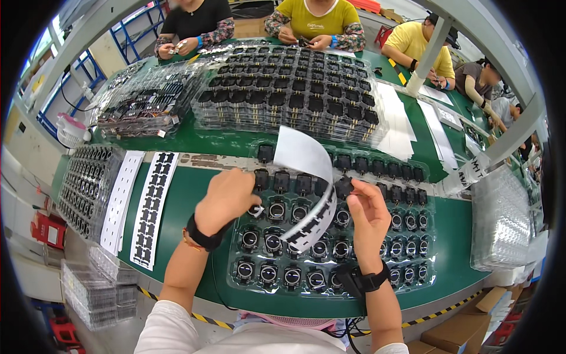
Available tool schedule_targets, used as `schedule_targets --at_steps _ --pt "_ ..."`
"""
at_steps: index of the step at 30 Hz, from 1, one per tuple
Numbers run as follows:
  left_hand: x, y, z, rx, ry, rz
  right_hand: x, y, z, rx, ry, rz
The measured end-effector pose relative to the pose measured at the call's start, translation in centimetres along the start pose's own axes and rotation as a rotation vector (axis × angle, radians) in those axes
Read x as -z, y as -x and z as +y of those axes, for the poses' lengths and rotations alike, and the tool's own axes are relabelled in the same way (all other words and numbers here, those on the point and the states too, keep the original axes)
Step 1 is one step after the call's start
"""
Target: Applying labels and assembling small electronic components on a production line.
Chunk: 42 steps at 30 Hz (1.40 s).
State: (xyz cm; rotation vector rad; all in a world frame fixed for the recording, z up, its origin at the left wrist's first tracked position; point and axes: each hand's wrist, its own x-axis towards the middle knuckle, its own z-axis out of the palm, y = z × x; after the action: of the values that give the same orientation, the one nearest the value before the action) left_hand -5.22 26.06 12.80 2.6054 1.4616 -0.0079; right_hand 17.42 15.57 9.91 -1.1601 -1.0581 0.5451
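Note:
Over the left part of a clear plastic tray [433, 259], my left hand [227, 197] is bent down with its fingers closed. A small white bit shows at its fingertips, too small to name. My right hand [370, 221] is above the tray's middle, thumb and fingers pinching a small black part [344, 187]. Beside that part, a white sheet of black stickers [303, 156] curls up over the tray; what holds it up I cannot tell. Black modules with round lenses [268, 272] fill the tray's front rows, and plain black modules [282, 182] its back rows.
On the left lie another sticker sheet [154, 206], a white perforated sheet [121, 203] and a filled tray [88, 189]. Stacked trays of black parts [289, 94] stand at the back. Clear trays [501, 218] are piled right, beside a metal post. Several people work across the table.

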Motion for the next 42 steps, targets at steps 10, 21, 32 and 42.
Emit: schedule_targets --at_steps 10,21,32,42 --pt "-1.4 0.5 0.8 -0.11 -0.09 -0.017 -0.1 0.3 -0.1 -0.025 -0.107 -0.049" --pt "1.3 -0.4 -0.9 -0.341 0.304 0.073 -0.1 0.6 -0.3 -0.098 -0.324 -0.08" --pt "2.1 0.5 3.5 -0.186 1.55 -0.133 0.4 0.2 0.6 -0.098 -0.279 -0.034" --pt "0.8 0.9 5.0 -0.328 1.535 -0.067 0.0 0.6 -0.3 -0.072 -0.319 0.0"
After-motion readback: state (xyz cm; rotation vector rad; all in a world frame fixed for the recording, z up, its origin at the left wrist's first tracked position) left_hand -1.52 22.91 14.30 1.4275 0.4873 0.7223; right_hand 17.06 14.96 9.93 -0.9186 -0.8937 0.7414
